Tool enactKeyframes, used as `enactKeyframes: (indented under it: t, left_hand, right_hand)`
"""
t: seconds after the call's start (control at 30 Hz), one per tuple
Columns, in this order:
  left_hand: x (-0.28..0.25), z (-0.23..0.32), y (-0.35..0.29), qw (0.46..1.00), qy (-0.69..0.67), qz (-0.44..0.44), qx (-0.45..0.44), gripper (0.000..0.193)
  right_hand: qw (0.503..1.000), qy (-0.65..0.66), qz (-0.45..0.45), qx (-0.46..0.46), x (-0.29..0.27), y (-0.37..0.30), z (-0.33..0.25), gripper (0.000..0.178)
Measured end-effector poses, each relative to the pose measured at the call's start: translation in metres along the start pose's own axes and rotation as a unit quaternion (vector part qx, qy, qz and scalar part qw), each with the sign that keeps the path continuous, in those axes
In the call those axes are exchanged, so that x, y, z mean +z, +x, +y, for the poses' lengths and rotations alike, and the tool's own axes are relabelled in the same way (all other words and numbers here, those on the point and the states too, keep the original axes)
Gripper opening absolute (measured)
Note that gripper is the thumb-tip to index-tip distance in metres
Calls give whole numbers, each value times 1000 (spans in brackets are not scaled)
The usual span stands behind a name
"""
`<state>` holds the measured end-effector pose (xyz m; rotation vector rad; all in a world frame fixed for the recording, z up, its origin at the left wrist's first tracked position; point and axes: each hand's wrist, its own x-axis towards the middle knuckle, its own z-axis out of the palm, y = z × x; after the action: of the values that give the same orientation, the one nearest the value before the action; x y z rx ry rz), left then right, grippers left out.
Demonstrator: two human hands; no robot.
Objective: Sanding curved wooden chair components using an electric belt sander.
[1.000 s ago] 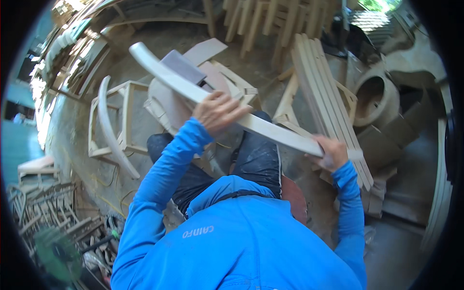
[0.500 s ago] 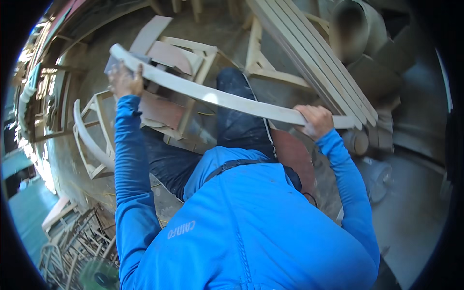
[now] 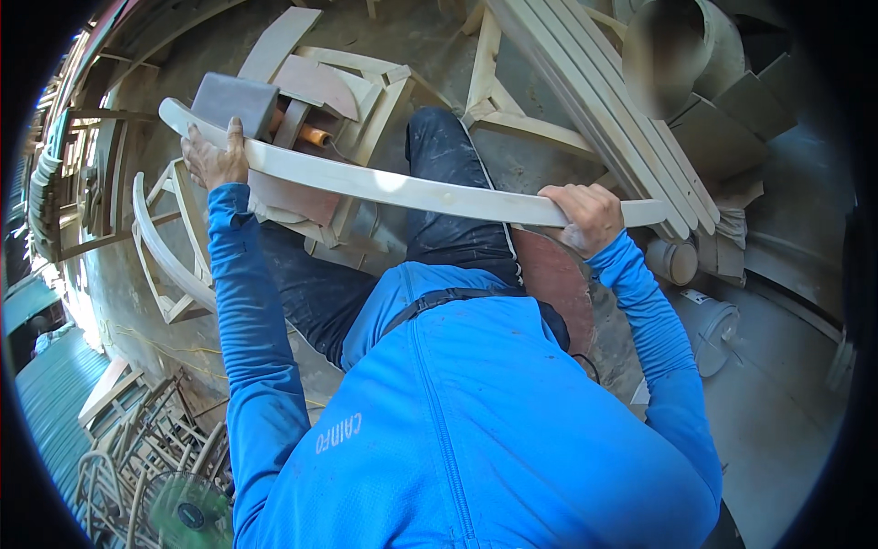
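Note:
A long, pale, gently curved wooden slat [image 3: 366, 181] lies across in front of me, held at both ends. Near its left end my left hand [image 3: 217, 163] grips it, thumb up along the far side. My right hand [image 3: 590, 215] wraps over the slat a little short of its right end. Just beyond the left hand is a grey boxy block [image 3: 235, 102] on a small wooden stand. Beside the block, partly behind the slat, shows an orange cylindrical part [image 3: 315, 135]; its kind is unclear.
Several long planks [image 3: 604, 110] lean at the right beside a wooden frame [image 3: 494, 105]. A bucket [image 3: 709, 334] and a big round tube [image 3: 681, 50] stand further right. Another curved slat [image 3: 165, 247] rests by a wooden frame at left. A fan [image 3: 190, 514] sits at lower left.
The slat has shifted left with both hands, its left end now further out. The grey block and orange part behind it show more fully.

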<state>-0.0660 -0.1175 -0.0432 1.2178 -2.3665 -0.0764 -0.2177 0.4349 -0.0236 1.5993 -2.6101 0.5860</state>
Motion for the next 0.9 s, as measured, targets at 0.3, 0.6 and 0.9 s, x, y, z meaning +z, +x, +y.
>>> enactKeyframes:
  t: [0.3, 0.6, 0.9]
  left_hand:
    - [-19, -21, 5, 958, -256, 3, -131, 113]
    - [-59, -5, -14, 715, -637, -60, -282, 57]
    - [-71, -28, -14, 628, -752, -99, -176, 46]
  right_hand:
    - [999, 33, 7, -26, 5, 13, -12, 39]
    - [998, 48, 15, -38, 10, 22, -19, 44]
    - [987, 156, 6, -38, 21, 24, -32, 42]
